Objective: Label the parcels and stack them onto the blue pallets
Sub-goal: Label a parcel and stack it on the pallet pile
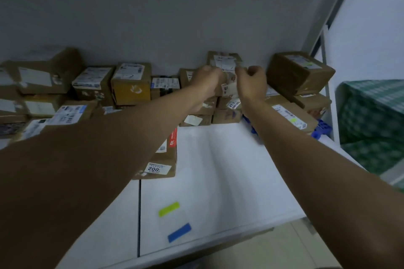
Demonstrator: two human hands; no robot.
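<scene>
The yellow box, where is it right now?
In the head view the yellow box sits left of centre in the back row by the wall, left of the left hand, with brown boxes beside it.

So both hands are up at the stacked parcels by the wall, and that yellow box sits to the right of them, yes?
Not quite. The head view shows the left hand and right hand at the stacked parcels by the wall, but the yellow box sits to the left of them, not the right.

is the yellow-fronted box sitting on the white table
No, the yellow-fronted box stands in the row of parcels against the grey wall, beyond the white table.
</scene>
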